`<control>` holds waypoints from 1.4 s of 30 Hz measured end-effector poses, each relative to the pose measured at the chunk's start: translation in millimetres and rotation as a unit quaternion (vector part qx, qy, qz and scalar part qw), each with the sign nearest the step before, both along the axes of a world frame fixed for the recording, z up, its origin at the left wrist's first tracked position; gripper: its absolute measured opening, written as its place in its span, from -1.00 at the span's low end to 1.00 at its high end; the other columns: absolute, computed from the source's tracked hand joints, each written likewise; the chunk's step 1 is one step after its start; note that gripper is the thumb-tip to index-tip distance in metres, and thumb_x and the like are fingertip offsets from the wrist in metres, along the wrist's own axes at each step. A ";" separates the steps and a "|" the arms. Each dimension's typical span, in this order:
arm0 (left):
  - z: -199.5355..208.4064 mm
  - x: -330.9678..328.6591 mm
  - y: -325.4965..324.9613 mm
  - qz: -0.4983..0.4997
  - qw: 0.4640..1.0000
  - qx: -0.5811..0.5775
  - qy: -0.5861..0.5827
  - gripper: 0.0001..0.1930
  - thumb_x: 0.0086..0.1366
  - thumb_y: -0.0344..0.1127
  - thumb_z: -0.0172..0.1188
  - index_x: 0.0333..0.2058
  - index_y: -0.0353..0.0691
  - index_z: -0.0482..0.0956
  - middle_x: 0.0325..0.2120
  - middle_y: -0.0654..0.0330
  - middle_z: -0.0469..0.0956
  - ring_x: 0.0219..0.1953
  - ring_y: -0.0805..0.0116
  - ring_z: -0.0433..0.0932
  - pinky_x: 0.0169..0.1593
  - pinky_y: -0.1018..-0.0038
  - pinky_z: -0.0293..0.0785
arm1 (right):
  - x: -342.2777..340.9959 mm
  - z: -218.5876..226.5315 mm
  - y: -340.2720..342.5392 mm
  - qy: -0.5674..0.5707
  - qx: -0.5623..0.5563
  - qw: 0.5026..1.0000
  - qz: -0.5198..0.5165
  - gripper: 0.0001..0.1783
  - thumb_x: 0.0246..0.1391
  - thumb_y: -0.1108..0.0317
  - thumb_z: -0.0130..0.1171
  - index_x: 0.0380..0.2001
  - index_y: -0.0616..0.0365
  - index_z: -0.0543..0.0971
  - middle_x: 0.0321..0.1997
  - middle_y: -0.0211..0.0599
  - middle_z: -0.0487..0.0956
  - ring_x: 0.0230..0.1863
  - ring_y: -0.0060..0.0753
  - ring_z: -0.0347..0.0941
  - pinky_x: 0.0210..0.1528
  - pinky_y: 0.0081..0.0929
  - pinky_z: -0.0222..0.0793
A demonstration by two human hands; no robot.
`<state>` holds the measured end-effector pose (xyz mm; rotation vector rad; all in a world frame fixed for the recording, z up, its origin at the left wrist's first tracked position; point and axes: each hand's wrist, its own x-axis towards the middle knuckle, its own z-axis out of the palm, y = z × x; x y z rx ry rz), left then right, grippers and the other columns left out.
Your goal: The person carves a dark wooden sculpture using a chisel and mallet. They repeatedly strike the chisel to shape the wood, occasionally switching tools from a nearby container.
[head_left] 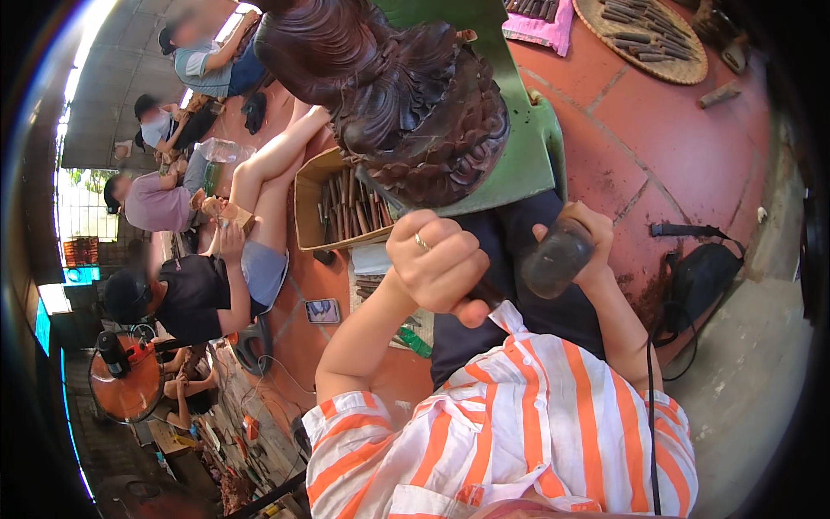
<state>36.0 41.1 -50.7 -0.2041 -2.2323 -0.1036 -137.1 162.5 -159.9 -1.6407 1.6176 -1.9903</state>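
Observation:
A dark brown carved wooden statue [389,95] of a robed seated figure rests on a green plastic chair [523,164] in front of me. My left hand [437,264], a ring on one finger, is closed just below the statue's lotus-shaped base. It grips a carving chisel [399,210], mostly hidden by the fingers, whose grey metal reaches up to the base's lower left edge. To the right, my right hand [592,233] is wrapped around a dark rounded mallet [558,259], which is held apart from the chisel.
A cardboard box [301,203] full of carving tools stands left of the statue. A phone [322,311] lies on the tiled floor. At the far right are a woven tray [588,17] of tools and a black bag [700,285]. Several people sit working along the left.

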 end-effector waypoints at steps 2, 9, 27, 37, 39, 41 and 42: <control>-1.1 0.4 -8.8 -0.025 0.998 0.055 -0.026 -0.53 0.29 -0.01 -0.11 -0.74 -0.11 0.33 -0.71 0.26 0.31 -0.66 0.29 0.35 -0.48 0.39 0.24 | 3.8 3.6 -2.6 -0.015 0.010 1.000 0.021 -0.69 -0.24 0.51 0.44 -0.58 0.18 0.42 -0.70 -0.35 0.38 -0.70 -0.48 0.28 -0.62 -0.53 0.17; -8.6 -7.4 -36.6 -0.008 0.990 0.108 -0.086 -0.53 0.30 -0.09 -0.22 -0.76 -0.14 0.34 -0.75 0.27 0.31 -0.71 0.30 0.30 -0.52 0.39 0.19 | 6.7 5.3 -3.7 0.011 0.016 0.999 0.031 -0.70 -0.27 0.52 0.43 -0.60 0.16 0.42 -0.72 -0.35 0.37 -0.71 -0.50 0.28 -0.62 -0.56 0.17; -10.6 -14.2 -48.0 -0.005 0.989 0.149 -0.019 -0.55 0.29 -0.18 -0.22 -0.76 -0.13 0.36 -0.75 0.26 0.34 -0.69 0.26 0.30 -0.50 0.36 0.20 | 26.1 17.4 -12.3 0.058 0.061 0.996 -0.017 -0.72 -0.39 0.44 0.34 -0.65 0.13 0.38 -0.70 -0.23 0.31 -0.68 -0.17 0.31 -0.61 -0.40 0.18; 10.1 7.5 9.3 -0.093 0.988 0.110 -0.052 -0.55 0.32 -0.06 -0.16 -0.72 -0.11 0.36 -0.68 0.25 0.35 -0.64 0.28 0.38 -0.44 0.38 0.28 | 21.2 7.3 5.0 -0.010 0.035 0.999 0.020 -0.72 -0.32 0.44 0.38 -0.60 0.19 0.42 -0.67 -0.24 0.35 -0.66 -0.29 0.30 -0.55 -0.50 0.22; 17.4 14.8 19.8 -0.135 0.976 0.156 -0.067 -0.50 0.36 -0.02 -0.20 -0.73 -0.12 0.36 -0.68 0.27 0.36 -0.63 0.28 0.38 -0.46 0.38 0.28 | 18.6 17.8 11.1 -0.019 0.015 0.999 0.022 -0.72 -0.30 0.45 0.39 -0.56 0.21 0.44 -0.64 -0.24 0.39 -0.64 -0.41 0.33 -0.52 -0.52 0.26; 30.6 22.9 5.2 -0.129 0.949 0.281 -0.065 -0.39 0.40 0.07 -0.30 -0.73 -0.16 0.40 -0.68 0.24 0.40 -0.62 0.29 0.37 -0.45 0.39 0.27 | 13.1 28.2 14.2 -0.052 0.036 0.998 0.030 -0.69 -0.28 0.45 0.41 -0.48 0.21 0.46 -0.60 -0.28 0.43 -0.59 -0.51 0.37 -0.48 -0.52 0.31; 32.7 24.5 -9.2 -0.156 0.918 0.362 -0.040 -0.33 0.40 0.10 -0.38 -0.75 -0.21 0.39 -0.74 0.18 0.35 -0.64 0.26 0.31 -0.49 0.39 0.22 | 9.3 35.4 15.5 -0.071 0.047 0.996 0.030 -0.68 -0.27 0.45 0.41 -0.44 0.21 0.46 -0.58 -0.30 0.46 -0.56 -0.56 0.39 -0.46 -0.53 0.33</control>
